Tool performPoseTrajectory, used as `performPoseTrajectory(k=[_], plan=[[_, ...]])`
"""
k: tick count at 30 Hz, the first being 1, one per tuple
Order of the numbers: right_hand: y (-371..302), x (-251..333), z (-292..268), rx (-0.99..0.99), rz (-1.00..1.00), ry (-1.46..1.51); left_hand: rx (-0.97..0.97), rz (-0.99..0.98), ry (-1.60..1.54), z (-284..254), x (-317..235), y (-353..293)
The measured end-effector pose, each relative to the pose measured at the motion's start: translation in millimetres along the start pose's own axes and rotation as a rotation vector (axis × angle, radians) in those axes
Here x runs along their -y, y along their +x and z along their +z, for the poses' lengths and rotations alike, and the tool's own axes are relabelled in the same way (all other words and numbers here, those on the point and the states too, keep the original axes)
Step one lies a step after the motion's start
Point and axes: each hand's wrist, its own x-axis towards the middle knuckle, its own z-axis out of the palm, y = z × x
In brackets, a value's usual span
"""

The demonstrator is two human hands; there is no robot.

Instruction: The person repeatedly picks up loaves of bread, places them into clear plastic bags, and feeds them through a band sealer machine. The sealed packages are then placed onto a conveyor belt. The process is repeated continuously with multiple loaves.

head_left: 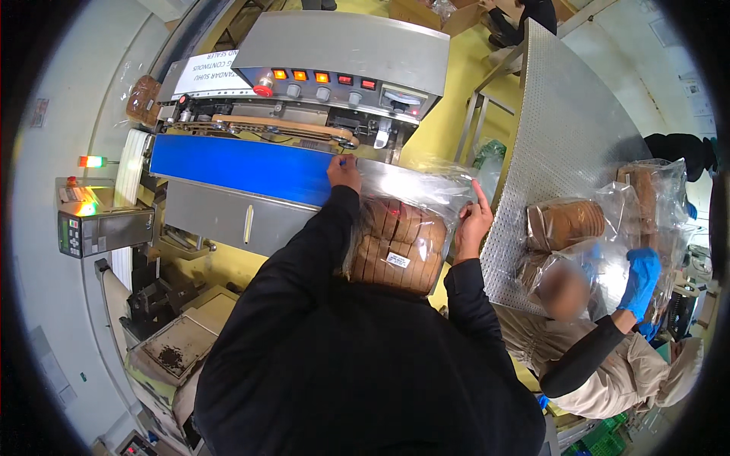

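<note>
A clear plastic bag (414,186) of sliced brown bread (399,232) is right in front of me, its flat end spread toward the sealing machine. A small white label sits on the loaf's near part. My left hand (344,175) is closed on the bag's left corner, beside the end of the blue conveyor belt (243,167). At the bag's right edge, my right hand (473,224) grips the plastic, its index finger stretched along the far corner. The loaf's near end is partly hidden by my dark clothing.
The band sealer (334,61) with lit switches stands ahead. On the right is a metal table (547,137) with bagged loaves (570,223), where a co-worker's blue-gloved hand (641,281) reaches. Another bagged loaf (143,100) lies beyond the belt's left end, near a control box (103,228).
</note>
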Motion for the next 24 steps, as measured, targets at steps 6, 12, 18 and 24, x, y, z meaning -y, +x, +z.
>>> performPoseTrajectory(k=[6, 12, 18, 24], plan=[[12.9, -12.4, 2.2, 0.039, -0.022, -0.084, -0.088, 0.086, 0.007, 7.6, 12.6, 12.9], [18.2, -28.2, 17.6, 0.065, 0.028, -0.226, -0.183, 0.194, 0.015, 1.3, 42.0, 42.2], [9.6, -28.6, 56.4, 0.140, 0.053, -0.305, -0.174, 0.155, 0.037, -34.7, 45.7, 73.8], [-6.4, -34.4, 91.0, 0.233, 0.167, -0.198, -0.188, 0.225, 0.055, -72.4, 53.7, 105.9]])
